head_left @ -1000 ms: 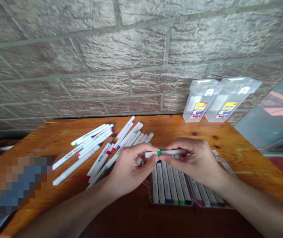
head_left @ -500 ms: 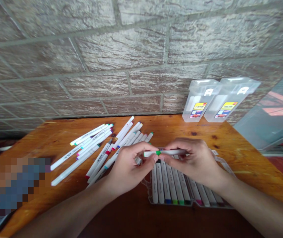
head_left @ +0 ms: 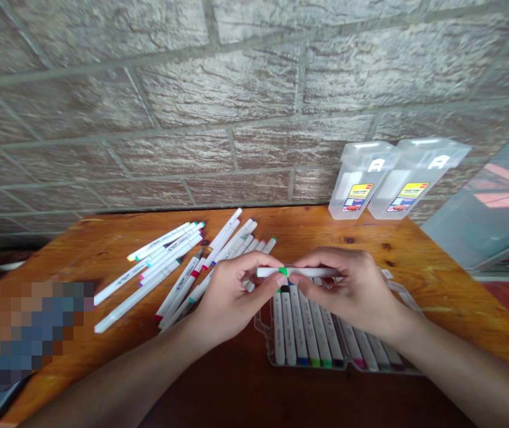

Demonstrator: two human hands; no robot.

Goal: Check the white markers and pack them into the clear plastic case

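Both hands hold one white marker (head_left: pixel 314 272) with a green band, level above an open clear case (head_left: pixel 347 364). My left hand (head_left: pixel 232 291) pinches its left end near the band between thumb and forefinger. At the right part of the barrel, my right hand (head_left: pixel 359 285) is closed, its fingertips close to the left ones. White markers (head_left: pixel 299 333) with coloured ends lie side by side in the case below; my right hand and forearm cover part of its right half. Left of my left hand, loose markers (head_left: pixel 174 249) are spread on the table.
Two clear plastic containers (head_left: pixel 355 178) with yellow labels stand upright at the back right of the wooden table (head_left: pixel 299 232). A stone-patterned wall (head_left: pixel 236 77) rises behind. A blurred-out patch (head_left: pixel 27 339) covers the lower left.
The marker between my hands has risen very slightly and sits more level. Both hands keep their grip in almost the same place.
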